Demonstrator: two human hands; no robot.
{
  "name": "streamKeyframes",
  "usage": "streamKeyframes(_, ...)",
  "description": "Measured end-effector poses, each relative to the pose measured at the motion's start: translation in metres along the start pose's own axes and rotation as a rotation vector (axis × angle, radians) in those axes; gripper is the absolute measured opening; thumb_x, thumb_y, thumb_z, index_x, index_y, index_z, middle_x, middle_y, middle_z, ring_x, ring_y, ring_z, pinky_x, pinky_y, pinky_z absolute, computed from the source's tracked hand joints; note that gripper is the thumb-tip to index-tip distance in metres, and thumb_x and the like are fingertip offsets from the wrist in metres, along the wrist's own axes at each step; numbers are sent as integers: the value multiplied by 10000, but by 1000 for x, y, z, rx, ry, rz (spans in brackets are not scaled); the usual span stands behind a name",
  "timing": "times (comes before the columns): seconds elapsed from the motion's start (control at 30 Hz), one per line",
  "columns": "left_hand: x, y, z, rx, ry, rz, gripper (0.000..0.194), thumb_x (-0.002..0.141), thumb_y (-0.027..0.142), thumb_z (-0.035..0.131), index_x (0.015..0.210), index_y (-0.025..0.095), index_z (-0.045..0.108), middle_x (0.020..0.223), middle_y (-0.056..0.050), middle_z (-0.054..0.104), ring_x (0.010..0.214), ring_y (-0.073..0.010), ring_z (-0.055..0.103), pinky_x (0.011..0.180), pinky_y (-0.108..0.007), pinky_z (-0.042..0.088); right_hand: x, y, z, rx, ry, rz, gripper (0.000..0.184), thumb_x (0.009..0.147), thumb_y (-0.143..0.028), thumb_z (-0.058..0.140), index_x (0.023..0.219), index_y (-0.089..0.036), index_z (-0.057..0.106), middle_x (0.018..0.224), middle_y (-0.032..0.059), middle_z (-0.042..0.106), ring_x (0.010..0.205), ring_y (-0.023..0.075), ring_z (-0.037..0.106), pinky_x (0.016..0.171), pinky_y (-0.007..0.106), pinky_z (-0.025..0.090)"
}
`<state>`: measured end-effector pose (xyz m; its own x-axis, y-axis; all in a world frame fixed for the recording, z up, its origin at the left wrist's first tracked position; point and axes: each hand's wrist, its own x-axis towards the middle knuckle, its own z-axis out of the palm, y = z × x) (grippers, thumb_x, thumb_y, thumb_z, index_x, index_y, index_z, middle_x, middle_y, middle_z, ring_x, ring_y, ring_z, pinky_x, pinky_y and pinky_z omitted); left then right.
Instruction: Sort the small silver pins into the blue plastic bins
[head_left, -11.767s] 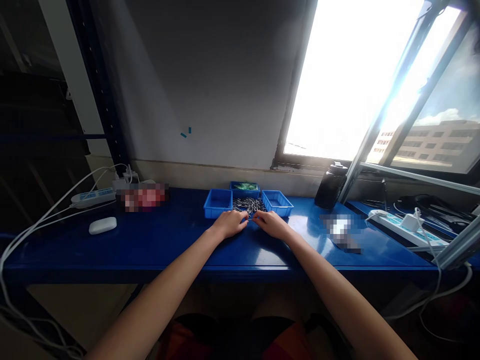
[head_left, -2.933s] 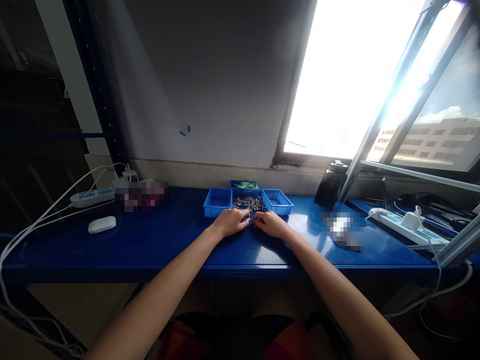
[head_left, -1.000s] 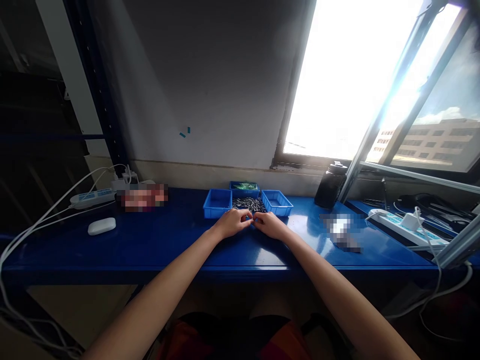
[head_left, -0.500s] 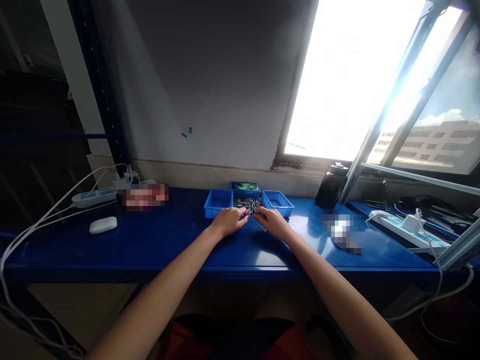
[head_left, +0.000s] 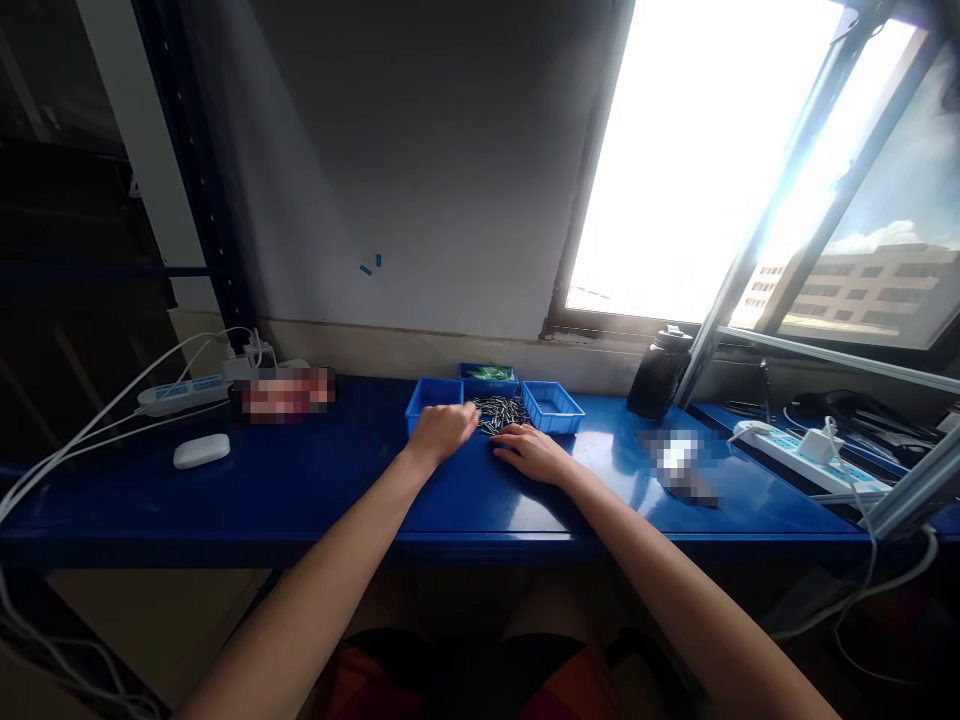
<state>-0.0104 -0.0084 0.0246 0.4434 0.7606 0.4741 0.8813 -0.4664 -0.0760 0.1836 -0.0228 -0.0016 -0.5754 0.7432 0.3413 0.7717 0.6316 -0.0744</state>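
Note:
A pile of small dark and shiny metal pieces, seemingly screws [head_left: 504, 408], lies on the blue table [head_left: 315, 480] between two blue bins. My left hand [head_left: 444, 432] is in front of the left bin [head_left: 414, 402], covering part of it. Its fingers are curled closed at the pile's left side, and what they may hold is hidden. My right hand [head_left: 531, 452] rests palm down at the pile's near edge, fingers outstretched. The right bin [head_left: 564, 418] stands just beyond that hand. Behind the pile, a third bin [head_left: 487, 384] contains green material [head_left: 491, 372].
A black bottle [head_left: 660, 372] stands at the back right, near a blurred item [head_left: 679, 465]. Power strips [head_left: 810, 455] with cables lie at both ends. On the left are a white case [head_left: 201, 451] and another blurred object [head_left: 285, 392].
My left hand has moved slightly left and up, away from my right hand. My right hand has lowered from a pinch above the pile's front edge to lie with its fingers extended.

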Motion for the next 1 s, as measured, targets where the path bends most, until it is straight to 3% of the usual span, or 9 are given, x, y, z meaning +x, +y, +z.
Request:
streamKeyframes(0.1, 1, 8, 7, -16, -105, 134, 346, 869, 376, 286, 831, 163, 557, 762, -80, 632, 707, -200, 601, 624, -277, 420, 1, 1, 1, -3, 7, -17, 337, 856, -353, 377, 1082, -204, 577, 1037, 61, 573, 920, 178, 523, 842, 311, 374)
streamKeyframes(0.27, 0, 6, 18, -31, -225, 35, 297, 847, 338, 333, 818, 157, 567, 777, -94, 621, 702, -198, 595, 605, -271, 421, 0, 4, 3, 38, 29, 15, 323, 838, -343, 410, 1067, -198, 586, 1030, 64, 576, 926, 177, 527, 823, 287, 391)
streamKeyframes(0.53, 0, 7, 24, -71, -255, 7, 300, 834, 345, 357, 1029, 186, 520, 846, -96, 623, 766, -223, 587, 645, -300, 424, 1, 5, -1, 144, 73, 65, 245, 818, -232, 412, 962, -198, 608, 907, 42, 615, 814, 147, 558, 740, 249, 409)
streamKeyframes(0.7, 0, 8, 22, -71, -290, 7, 306, 842, 339, 333, 968, 181, 562, 873, -103, 621, 784, -228, 587, 662, -309, 425, 0, 5, 0, 158, 75, 87, 231, 799, -199, 427, 950, -201, 602, 903, 37, 625, 794, 144, 563, 707, 234, 404)
streamKeyframes(0.87, -1, 7, 23, -74, -274, 4, 367, 842, 339, 325, 1158, 215, 465, 902, -99, 623, 801, -234, 586, 650, -304, 427, 0, 4, -1, 163, 63, 101, 237, 783, -194, 432, 949, -201, 600, 886, 36, 623, 784, 143, 558, 703, 229, 393)
streamKeyframes(1.0, -1, 7, 24, -74, -286, 24, 362, 847, 338, 307, 1148, 250, 488, 925, -86, 627, 822, -241, 584, 655, -308, 425, -1, 3, -3, 153, 35, 119, 241, 781, -205, 435, 957, -197, 599, 837, 33, 626, 735, 137, 558, 657, 216, 391)
